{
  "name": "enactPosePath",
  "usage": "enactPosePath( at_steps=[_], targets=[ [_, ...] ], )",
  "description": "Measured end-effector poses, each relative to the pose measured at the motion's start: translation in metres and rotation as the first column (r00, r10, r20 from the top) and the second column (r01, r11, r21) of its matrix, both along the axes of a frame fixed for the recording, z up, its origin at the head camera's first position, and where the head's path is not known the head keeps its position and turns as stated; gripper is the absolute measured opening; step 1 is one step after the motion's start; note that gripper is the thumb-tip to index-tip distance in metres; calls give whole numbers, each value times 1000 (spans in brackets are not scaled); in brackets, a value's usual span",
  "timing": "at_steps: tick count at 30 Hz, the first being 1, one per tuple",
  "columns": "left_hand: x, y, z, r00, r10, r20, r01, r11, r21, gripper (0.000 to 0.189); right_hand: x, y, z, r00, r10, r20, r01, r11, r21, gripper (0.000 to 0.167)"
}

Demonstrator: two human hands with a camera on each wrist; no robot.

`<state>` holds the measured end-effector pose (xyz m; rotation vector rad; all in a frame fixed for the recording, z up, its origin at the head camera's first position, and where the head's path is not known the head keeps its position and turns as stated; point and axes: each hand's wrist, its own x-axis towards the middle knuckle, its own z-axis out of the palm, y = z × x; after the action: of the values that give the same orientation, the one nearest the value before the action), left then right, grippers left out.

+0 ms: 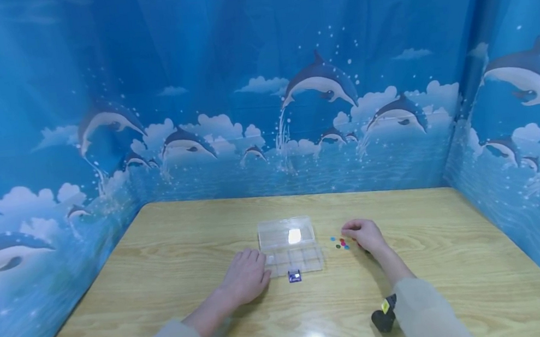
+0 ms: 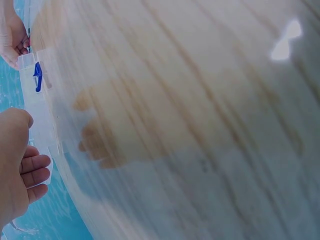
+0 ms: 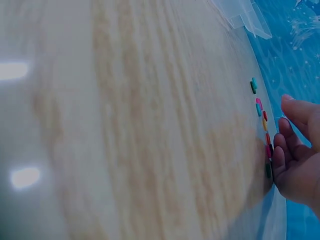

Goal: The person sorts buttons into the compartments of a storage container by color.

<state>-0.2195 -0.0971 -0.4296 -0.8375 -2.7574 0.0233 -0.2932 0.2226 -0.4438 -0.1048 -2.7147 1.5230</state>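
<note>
A clear plastic compartment box [image 1: 296,258] lies on the table with its lid laid back. My left hand [image 1: 246,275] holds the box at its left end, thumb by the near corner and fingers bent along the side. Right of the box lie several small round coloured pieces [image 1: 343,243], like buttons: blue, red, pink and dark ones. Over them is my right hand [image 1: 363,234], palm partly hiding some. In the right wrist view a gap shows between its thumb [image 3: 295,107] and forefinger, and no piece is plainly seen there.
A small blue-purple item [image 1: 294,276] sits against the box's near edge. Wood-patterned table [image 1: 197,225] spreads around, with dolphin-printed curtains [image 1: 241,83] behind and at both sides. A black wrist device [image 1: 384,315] is by the right sleeve.
</note>
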Motion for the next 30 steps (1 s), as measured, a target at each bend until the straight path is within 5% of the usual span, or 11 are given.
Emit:
enactPosePath(
  at_steps=[17, 30],
  targets=[
    [0, -1, -1, 999, 12, 32, -12, 1000, -11, 30, 3, 1, -2, 993, 120, -10, -117, 982, 146, 14],
    [0, -1, 0, 1000, 7, 24, -7, 1000, -12, 30, 2, -1, -3, 991, 135, 2, -133, 971, 201, 10]
  ],
)
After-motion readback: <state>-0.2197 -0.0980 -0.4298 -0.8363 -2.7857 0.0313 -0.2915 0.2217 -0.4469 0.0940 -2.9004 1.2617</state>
